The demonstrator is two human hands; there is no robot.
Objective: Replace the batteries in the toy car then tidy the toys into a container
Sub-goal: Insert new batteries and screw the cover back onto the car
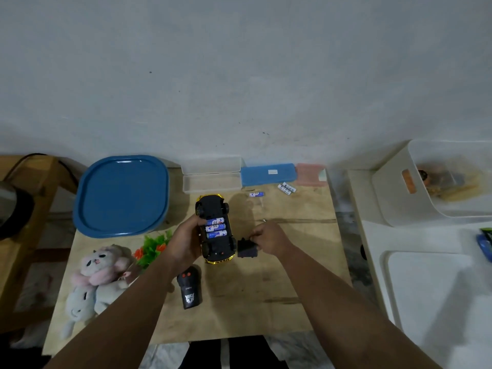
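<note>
The yellow toy car [215, 209] lies upside down on the wooden table [279, 288], its black underside up. Three blue batteries [216, 227] sit in its open compartment. My left hand [186, 239] grips the car's left side. My right hand [269, 237] holds the black battery cover [246, 248] just right of the car's rear. A loose blue battery [257, 194] and two white batteries [287, 188] lie farther back. The black remote [189, 287] lies near the car, toward me.
A blue-lidded container [121, 195] stands at the back left. Clear open box [211, 174], blue case [267, 174] and pink case [310, 174] line the back edge. Plush toys [93, 278] and a plastic plant [154, 246] lie left. A white bin [394, 195] holding toys stands on the right.
</note>
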